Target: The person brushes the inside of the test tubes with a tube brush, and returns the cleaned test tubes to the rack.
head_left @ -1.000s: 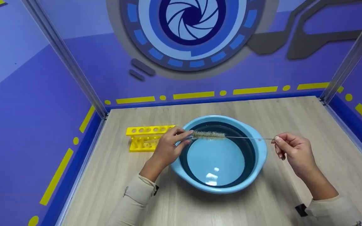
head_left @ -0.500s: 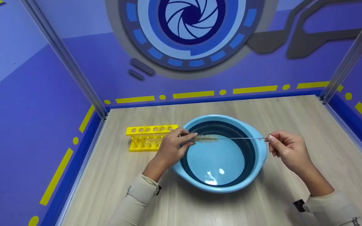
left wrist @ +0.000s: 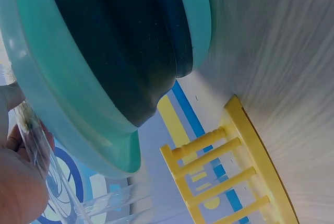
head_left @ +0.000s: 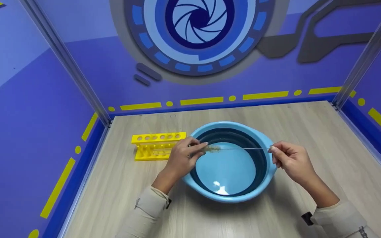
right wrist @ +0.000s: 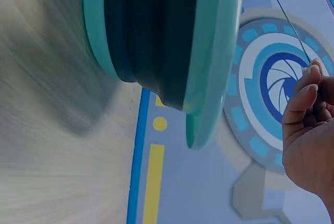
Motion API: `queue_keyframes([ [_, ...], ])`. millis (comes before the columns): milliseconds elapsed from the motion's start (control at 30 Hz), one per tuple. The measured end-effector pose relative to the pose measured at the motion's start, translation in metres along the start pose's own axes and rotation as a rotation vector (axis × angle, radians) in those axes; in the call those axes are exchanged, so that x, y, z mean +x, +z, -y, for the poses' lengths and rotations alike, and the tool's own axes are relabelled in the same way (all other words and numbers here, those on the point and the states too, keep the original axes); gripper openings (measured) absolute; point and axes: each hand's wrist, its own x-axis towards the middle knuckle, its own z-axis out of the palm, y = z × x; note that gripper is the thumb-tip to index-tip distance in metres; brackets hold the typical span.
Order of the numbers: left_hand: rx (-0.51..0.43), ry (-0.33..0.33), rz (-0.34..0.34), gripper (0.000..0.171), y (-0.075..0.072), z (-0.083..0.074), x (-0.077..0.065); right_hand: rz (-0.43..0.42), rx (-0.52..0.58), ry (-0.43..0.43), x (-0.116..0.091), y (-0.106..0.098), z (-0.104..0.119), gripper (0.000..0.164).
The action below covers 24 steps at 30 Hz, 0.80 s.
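Above the blue basin [head_left: 266, 178], my left hand [head_left: 182, 158] holds a clear test tube [left wrist: 35, 143], mostly hidden by the fingers in the head view. A bristled test tube brush [head_left: 214, 149] enters the tube; part of its bristle head still shows outside the mouth. My right hand [head_left: 291, 160] pinches the brush's thin wire handle [right wrist: 287, 15] near its end, over the basin's right rim. The wire runs nearly level between both hands. Water appears to lie in the basin, with light glinting on it.
Left of the basin stands a yellow test tube rack [head_left: 159, 136], partly behind my left hand. Faint clear tubes [left wrist: 112, 203] rise from it. The wooden table [head_left: 137, 185] is bordered by blue-purple panels [head_left: 88, 66].
My right hand has moved left toward my left hand, sliding the brush deeper into the test tube. Less of the bristles shows now. The left hand has barely moved.
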Motion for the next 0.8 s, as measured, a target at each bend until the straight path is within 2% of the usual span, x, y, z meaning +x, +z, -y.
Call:
queue_keyframes([
  [367, -0.003, -0.015, 0.025, 0.033, 0.0026, -0.0067, 0.0006, -0.012, 0.006, 0.024, 0.0012, 0.0061, 0.0011, 0.018],
  [800, 0.043, 0.049, -0.009, 0.029, 0.0081, -0.0088, 0.0049, -0.004, 0.019, 0.019, 0.0021, 0.0110, 0.0032, 0.020],
])
